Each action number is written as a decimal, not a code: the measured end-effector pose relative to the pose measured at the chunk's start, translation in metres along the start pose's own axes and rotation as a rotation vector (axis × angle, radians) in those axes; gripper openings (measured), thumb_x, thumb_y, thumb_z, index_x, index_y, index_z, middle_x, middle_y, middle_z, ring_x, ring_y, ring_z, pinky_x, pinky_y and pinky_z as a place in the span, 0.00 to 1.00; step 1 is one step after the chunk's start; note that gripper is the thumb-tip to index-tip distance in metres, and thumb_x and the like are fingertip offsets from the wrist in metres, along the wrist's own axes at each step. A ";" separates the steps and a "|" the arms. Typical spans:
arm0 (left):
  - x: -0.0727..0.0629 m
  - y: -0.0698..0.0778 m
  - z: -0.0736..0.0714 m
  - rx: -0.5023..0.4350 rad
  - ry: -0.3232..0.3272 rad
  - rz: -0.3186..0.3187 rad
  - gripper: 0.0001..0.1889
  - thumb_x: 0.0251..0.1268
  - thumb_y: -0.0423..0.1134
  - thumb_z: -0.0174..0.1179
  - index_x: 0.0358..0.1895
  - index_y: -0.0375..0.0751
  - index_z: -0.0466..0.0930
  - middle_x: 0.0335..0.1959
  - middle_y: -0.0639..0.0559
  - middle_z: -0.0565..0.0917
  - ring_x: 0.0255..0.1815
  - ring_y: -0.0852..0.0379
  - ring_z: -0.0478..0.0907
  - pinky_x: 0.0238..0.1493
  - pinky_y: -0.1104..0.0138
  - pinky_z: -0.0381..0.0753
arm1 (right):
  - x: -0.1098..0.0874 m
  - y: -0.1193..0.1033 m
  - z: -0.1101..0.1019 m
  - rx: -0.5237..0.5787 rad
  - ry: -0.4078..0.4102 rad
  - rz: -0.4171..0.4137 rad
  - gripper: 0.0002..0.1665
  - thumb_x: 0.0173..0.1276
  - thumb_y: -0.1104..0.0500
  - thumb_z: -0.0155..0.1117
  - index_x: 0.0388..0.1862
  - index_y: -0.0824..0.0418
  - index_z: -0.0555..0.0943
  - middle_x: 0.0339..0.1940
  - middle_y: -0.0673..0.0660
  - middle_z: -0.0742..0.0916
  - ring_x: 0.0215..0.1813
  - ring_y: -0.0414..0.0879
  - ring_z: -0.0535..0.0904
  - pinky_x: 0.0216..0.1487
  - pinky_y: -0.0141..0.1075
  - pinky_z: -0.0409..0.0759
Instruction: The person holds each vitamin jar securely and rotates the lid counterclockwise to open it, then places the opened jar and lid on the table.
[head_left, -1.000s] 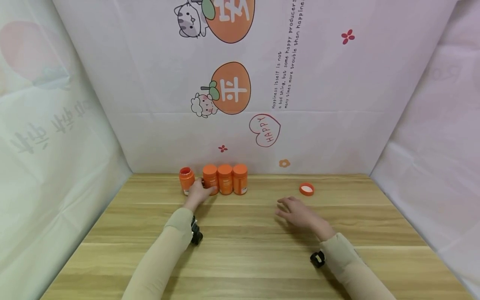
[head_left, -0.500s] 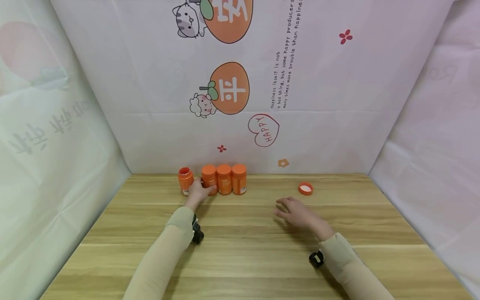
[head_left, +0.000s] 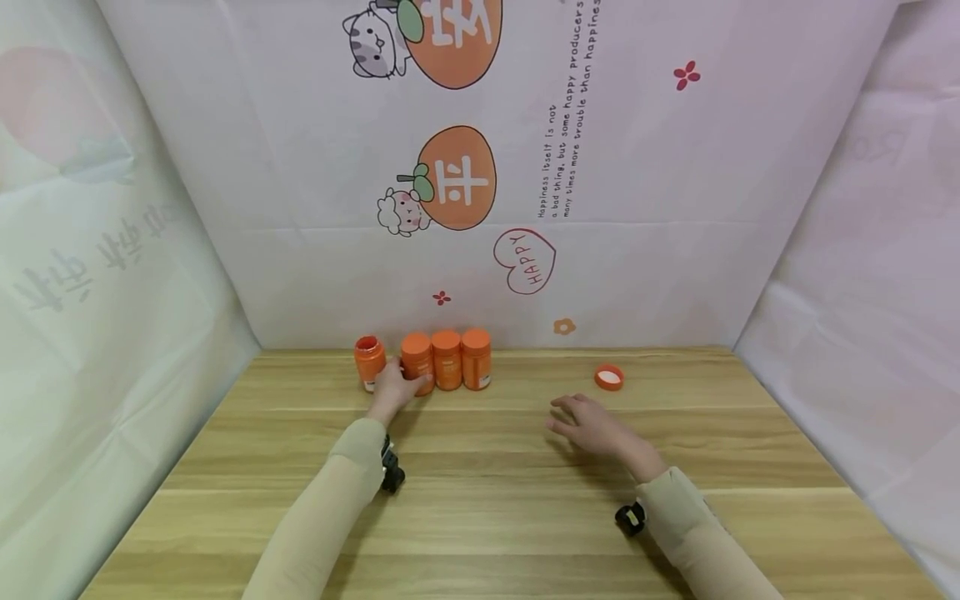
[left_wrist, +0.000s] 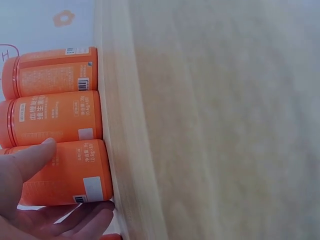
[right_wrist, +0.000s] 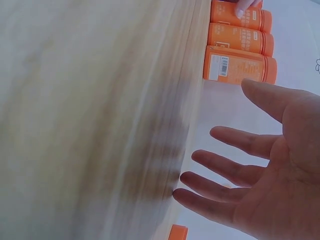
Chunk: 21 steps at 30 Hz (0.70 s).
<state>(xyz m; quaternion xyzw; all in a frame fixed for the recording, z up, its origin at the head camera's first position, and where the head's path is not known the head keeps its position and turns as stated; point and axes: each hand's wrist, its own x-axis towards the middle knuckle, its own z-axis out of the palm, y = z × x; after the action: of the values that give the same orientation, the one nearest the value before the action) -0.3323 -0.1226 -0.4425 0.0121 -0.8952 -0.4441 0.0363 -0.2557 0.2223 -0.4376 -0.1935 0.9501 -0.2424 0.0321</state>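
Capped orange jar (head_left: 416,360), head view: roughly upright at the left end of the capped row, gripped by left hand (head_left: 393,390); middle jar (head_left: 447,363) right beside it, uncapped jar (head_left: 369,362) on the other side. Right hand (head_left: 592,423) near the loose cap (head_left: 609,377). Left wrist: thumb on label side, fingers round the opposite side. Probably light, stiff, slick plastic, not fragile; mid-body hold suits. Right wrist: fingers spread, grasping nothing.

Both arms (head_left: 318,504) (head_left: 697,529) outstretched, left hand (head_left: 392,389) curled in a grip, right hand (head_left: 594,427) loosely spread
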 end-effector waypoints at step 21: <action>-0.016 0.002 -0.006 -0.057 0.102 0.026 0.23 0.45 0.41 0.75 0.42 0.34 0.76 0.42 0.39 0.82 0.45 0.46 0.78 0.49 0.54 0.77 | 0.003 -0.004 0.002 0.045 0.023 0.004 0.32 0.71 0.44 0.53 0.63 0.67 0.71 0.62 0.68 0.75 0.64 0.62 0.70 0.62 0.55 0.68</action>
<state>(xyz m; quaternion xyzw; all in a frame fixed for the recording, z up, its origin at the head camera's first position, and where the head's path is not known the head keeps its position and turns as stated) -0.3161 -0.1258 -0.4383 0.0221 -0.8791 -0.4679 0.0880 -0.2567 0.2168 -0.4376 -0.1880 0.9451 -0.2659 0.0260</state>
